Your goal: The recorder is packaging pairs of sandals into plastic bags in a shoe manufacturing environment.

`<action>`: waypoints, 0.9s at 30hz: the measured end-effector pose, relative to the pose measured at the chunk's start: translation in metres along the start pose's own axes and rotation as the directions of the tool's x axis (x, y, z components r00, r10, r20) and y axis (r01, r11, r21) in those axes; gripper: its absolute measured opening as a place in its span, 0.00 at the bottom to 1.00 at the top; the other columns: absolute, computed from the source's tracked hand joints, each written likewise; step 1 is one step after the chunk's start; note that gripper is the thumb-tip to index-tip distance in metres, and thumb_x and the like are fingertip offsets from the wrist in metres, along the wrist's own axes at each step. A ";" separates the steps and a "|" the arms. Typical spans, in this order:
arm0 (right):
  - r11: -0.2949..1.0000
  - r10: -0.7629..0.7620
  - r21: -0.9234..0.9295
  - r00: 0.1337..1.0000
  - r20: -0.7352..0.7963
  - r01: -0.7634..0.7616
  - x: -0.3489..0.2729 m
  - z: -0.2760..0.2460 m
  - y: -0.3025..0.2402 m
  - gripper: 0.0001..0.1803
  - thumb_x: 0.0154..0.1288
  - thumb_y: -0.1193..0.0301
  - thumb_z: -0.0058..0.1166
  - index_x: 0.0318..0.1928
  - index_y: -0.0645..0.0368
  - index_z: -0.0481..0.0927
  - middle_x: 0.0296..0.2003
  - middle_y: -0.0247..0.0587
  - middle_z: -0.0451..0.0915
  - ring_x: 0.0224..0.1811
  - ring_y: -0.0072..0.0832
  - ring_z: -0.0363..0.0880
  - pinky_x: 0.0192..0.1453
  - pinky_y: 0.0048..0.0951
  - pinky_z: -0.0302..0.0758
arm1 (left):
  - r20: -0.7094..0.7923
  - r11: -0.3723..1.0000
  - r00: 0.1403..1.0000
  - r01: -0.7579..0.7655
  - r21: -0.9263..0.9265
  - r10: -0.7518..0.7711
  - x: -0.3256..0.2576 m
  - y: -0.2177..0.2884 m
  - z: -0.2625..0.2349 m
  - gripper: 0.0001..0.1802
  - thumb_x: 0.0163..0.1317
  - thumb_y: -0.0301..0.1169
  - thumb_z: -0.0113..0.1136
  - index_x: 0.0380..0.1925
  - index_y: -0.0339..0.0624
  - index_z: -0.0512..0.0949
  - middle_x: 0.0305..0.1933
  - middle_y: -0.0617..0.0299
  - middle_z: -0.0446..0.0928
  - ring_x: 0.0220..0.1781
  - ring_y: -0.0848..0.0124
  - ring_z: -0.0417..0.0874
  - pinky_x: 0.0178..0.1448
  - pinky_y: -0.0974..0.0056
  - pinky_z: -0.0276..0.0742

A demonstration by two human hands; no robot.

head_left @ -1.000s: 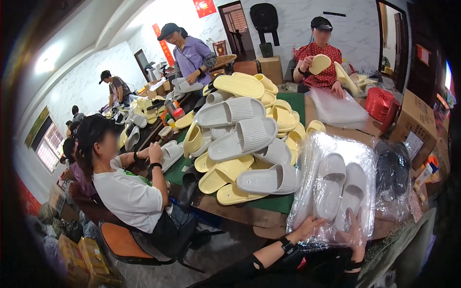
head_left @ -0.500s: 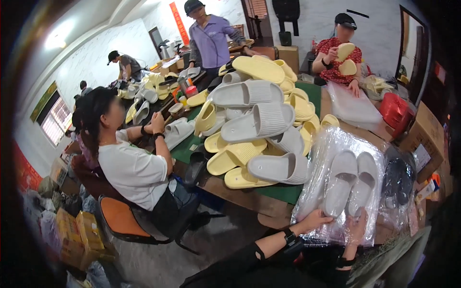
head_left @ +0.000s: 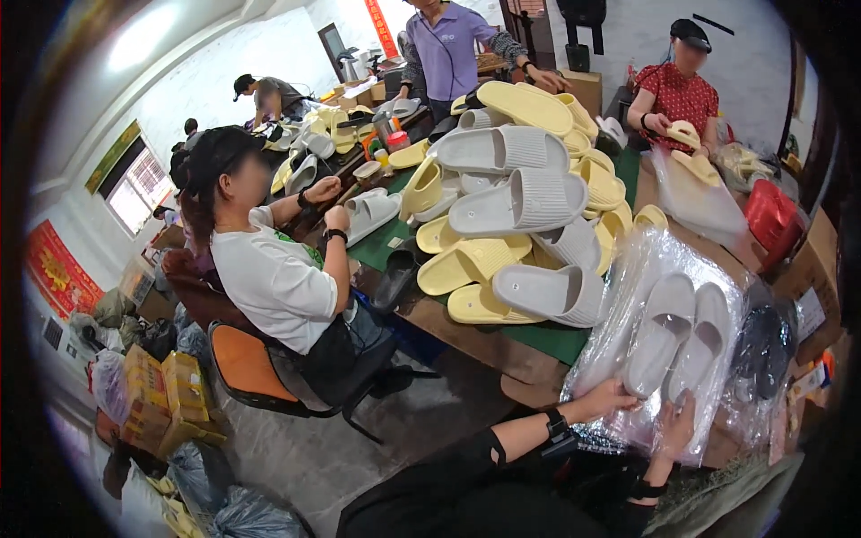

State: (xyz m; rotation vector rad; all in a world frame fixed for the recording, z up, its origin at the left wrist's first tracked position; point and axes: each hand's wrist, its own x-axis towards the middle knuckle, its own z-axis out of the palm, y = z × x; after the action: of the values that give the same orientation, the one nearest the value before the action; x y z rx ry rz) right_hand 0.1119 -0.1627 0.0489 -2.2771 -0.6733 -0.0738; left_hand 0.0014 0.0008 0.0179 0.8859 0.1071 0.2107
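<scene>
A pair of grey slippers lies side by side on a stack of clear plastic bags point(head_left: 596, 359) at the table's right front. My left hand point(head_left: 610, 399) grips the heel of the left grey slipper point(head_left: 647, 366), fingers closed at its edge. At the heel of the right grey slipper point(head_left: 692, 360), my right hand point(head_left: 677, 429) is closed too, its fingertips partly hidden by the sole. Both toes point away from me. Just left of the bags rises a heap of grey and yellow slippers point(head_left: 516, 202).
Dark slippers in clear plastic point(head_left: 762, 345) lie right of the bags, by a cardboard box point(head_left: 807, 300). A red bundle point(head_left: 773, 215) sits behind. A seated person point(head_left: 278, 278) works at left; another point(head_left: 677, 99) across the table handles yellow slippers. An orange chair point(head_left: 256, 363) stands on the floor.
The view has swung left, so everything sits further right. My hands remain at the grey slippers' heels. The person across has lowered the yellow slippers toward the table.
</scene>
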 end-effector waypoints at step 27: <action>0.989 -0.067 -0.137 0.996 -0.051 0.060 -0.018 -0.003 -0.010 0.25 0.64 0.69 0.49 0.61 0.61 0.66 0.56 0.62 0.69 0.56 0.53 0.70 0.56 0.42 0.71 | -0.260 0.962 0.950 0.219 0.162 -0.172 0.001 -0.005 0.004 0.09 0.64 0.31 0.55 0.40 0.39 0.77 0.29 0.67 0.77 0.23 0.81 0.73 0.25 0.76 0.68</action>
State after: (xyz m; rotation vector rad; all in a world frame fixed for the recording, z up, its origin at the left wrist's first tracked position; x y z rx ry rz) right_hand 0.0924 -0.1671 0.0534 -2.3739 -0.7315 -0.2189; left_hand 0.0041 -0.0048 0.0160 1.0289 0.4494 0.1233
